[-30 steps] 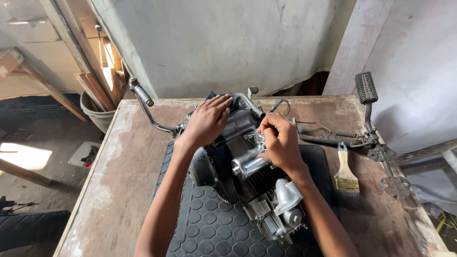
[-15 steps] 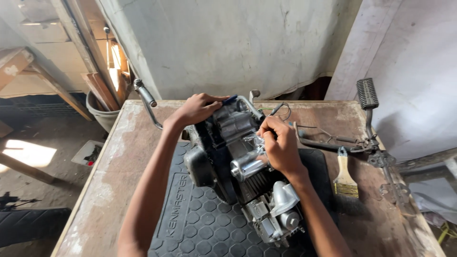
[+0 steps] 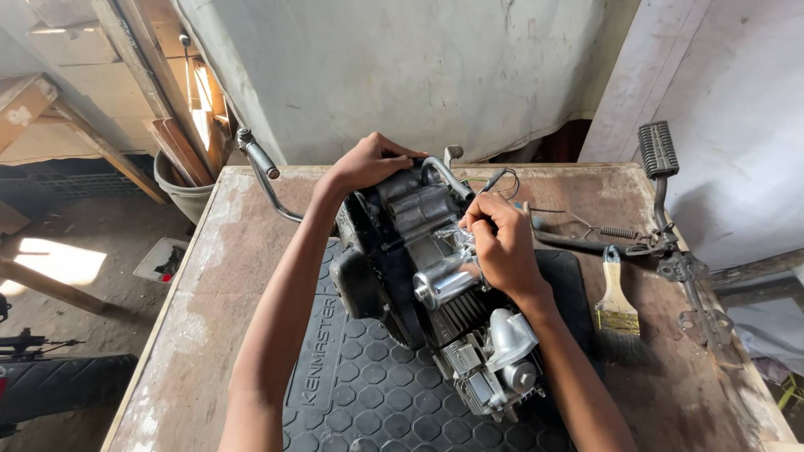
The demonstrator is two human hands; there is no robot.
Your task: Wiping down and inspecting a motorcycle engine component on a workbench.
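A small black and silver motorcycle engine (image 3: 435, 293) lies on a black rubber mat (image 3: 360, 393) on a worn wooden table (image 3: 226, 276). My left hand (image 3: 368, 163) grips the far top edge of the engine casing. My right hand (image 3: 498, 243) is closed with pinched fingers on a small part at the upper middle of the engine, just above a shiny silver cylinder (image 3: 444, 280). What the fingers pinch is hidden by the hand.
A paintbrush (image 3: 615, 301) lies on the table right of the mat. A metal kick lever with a ribbed pedal (image 3: 662, 167) and a spring rest at the far right. A curved metal lever (image 3: 264, 172) sticks out at the far left. A bucket (image 3: 180, 188) stands beyond the table.
My left hand has slid from the top of the engine toward its far left edge and now grips there. The right hand has stayed on the engine's upper middle.
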